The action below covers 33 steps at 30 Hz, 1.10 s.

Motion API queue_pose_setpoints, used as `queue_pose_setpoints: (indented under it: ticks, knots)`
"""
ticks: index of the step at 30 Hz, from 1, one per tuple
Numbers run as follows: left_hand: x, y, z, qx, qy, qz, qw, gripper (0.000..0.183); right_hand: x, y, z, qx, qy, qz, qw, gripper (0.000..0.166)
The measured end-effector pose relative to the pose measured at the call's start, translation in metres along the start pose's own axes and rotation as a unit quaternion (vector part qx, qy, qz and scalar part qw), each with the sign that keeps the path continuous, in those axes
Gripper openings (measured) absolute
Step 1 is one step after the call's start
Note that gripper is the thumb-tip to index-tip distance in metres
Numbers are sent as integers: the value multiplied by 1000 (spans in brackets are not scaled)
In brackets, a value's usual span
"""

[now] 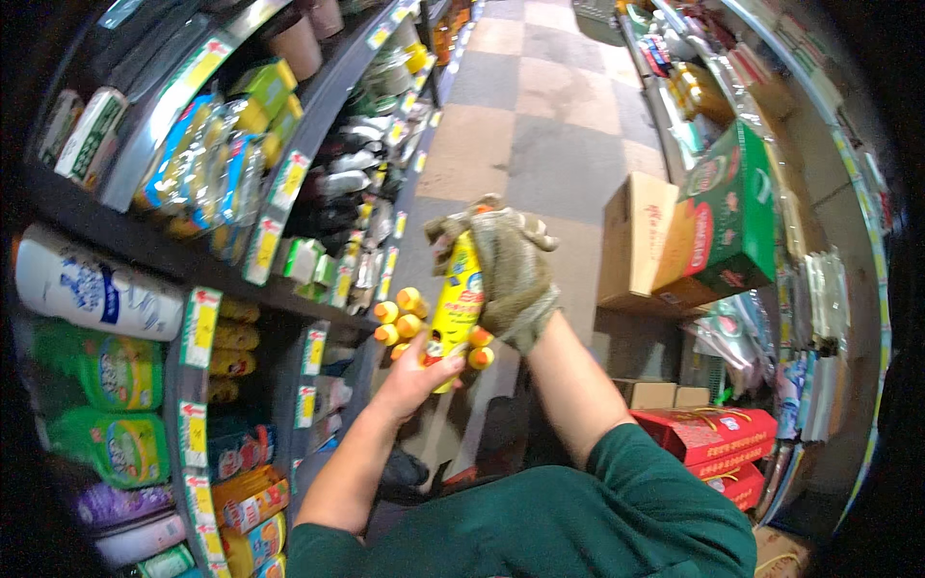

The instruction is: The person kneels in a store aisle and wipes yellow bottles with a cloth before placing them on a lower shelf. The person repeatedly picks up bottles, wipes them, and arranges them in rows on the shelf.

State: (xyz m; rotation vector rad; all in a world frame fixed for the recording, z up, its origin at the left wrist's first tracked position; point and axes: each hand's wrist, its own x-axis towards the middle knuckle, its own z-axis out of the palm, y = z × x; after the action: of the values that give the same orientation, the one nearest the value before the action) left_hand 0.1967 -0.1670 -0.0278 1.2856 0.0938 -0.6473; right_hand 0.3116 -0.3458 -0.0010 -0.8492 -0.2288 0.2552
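Note:
A yellow printed bottle or can (455, 311) is held tilted before me, its upper end pointing away. My bare left hand (426, 372) grips its lower end, thumb across the front. On my right hand (517, 271) is a grey-green knit glove, closed around the upper part beside an orange cap. Greyish fabric (446, 231) shows at the top left of the bottle; whether it is glove or a separate cloth I cannot tell. Beneath and to both sides of the bottle appear several orange caps (408, 300); what they belong to is mostly hidden.
Store shelves (246, 278) with price tags run along the left, holding green detergent bottles (108, 448) and a white bottle (97, 285). A tiled aisle floor (556, 130) stretches ahead. At right, a green carton (723, 217) and red gift boxes (712, 437) stand by another shelf.

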Motion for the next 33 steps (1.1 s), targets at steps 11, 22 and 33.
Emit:
queue_pose_setpoints:
  ticks: [11,22,33]
  knots:
    - [0,13,1,350,169,80,918,62,-4,-17,17,-252,38,-86,963,16]
    - [4,0,-25,46,-72,-7,996,55,-12,-17,34,-170,69,-40,982,36]
    - [24,-28,-30,247,270,209,907,55,0,88,15,-55,97,47,993,24]
